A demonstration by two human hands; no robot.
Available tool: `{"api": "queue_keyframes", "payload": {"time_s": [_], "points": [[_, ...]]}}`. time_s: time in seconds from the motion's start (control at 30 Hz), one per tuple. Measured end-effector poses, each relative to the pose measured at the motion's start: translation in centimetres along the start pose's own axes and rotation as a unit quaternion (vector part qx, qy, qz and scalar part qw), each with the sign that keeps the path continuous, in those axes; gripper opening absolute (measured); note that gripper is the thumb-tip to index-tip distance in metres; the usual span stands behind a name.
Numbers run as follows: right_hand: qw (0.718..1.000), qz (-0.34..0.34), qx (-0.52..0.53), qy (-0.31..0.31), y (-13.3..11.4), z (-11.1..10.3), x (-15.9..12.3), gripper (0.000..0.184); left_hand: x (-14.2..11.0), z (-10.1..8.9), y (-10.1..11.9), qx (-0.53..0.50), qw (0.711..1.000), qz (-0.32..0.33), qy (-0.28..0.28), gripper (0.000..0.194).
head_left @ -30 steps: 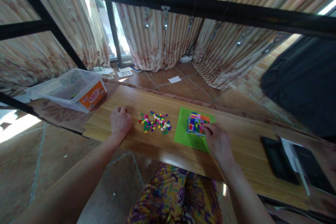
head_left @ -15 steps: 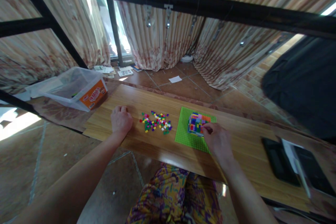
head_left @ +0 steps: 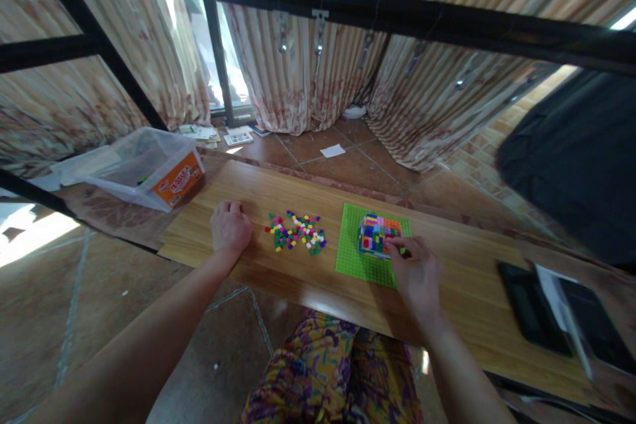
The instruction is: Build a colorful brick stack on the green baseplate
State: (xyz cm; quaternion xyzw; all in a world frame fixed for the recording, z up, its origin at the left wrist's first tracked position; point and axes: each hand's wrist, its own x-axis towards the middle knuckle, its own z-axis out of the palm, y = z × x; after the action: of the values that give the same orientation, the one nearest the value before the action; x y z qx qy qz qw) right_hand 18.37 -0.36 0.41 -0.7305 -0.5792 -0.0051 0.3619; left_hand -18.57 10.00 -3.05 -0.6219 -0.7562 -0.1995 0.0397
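Note:
A multicoloured block of small bricks (head_left: pixel 377 234) stands on a green baseplate (head_left: pixel 354 257) on the wooden table (head_left: pixel 467 278). My right hand (head_left: pixel 416 271) rests at the block's near right corner, its fingers curled in a pinch against the bricks. What the fingertips hold is too small to make out. My left hand (head_left: pixel 229 226) lies on the table in a loose fist, left of a pile of several loose coloured bricks (head_left: pixel 297 232). It holds nothing that I can see.
A clear plastic bin with an orange label (head_left: pixel 149 172) sits at the table's far left. Black flat objects with a white sheet (head_left: pixel 556 315) lie at the right end. A dark shape (head_left: pixel 576 152) stands at the right. A black frame bar (head_left: pixel 348 10) crosses overhead.
My right hand has slid slightly right and toward me along the block's near right corner. My left hand has stayed put.

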Motion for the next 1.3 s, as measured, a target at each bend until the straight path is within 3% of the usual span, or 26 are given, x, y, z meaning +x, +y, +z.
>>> {"api": "queue_keyframes", "payload": {"time_s": [0.37,0.63,0.8,1.03,1.3], "points": [[0.993,-0.106,-0.043,0.034,1.0,0.8,-1.6,0.03,0.0,0.0,-0.1,-0.001,1.0,0.001,-0.002,0.037],[0.997,-0.077,-0.014,0.023,0.7,0.3,-1.4,0.033,0.0,0.2,-0.2,0.006,1.0,0.004,0.004,0.036],[0.995,-0.07,0.049,0.058,-1.5,-0.6,-3.5,0.027,0.0,-0.1,0.0,0.018,1.0,0.006,0.0,0.036],[0.985,-0.092,0.128,-0.074,-5.0,2.2,-8.5,0.024,-0.1,-0.4,0.4,0.027,1.0,0.001,-0.01,0.034],[0.981,-0.096,0.092,-0.143,-6.9,5.4,-6.2,0.025,-0.2,-0.1,0.3,0.016,1.0,-0.004,-0.007,0.032]]}}
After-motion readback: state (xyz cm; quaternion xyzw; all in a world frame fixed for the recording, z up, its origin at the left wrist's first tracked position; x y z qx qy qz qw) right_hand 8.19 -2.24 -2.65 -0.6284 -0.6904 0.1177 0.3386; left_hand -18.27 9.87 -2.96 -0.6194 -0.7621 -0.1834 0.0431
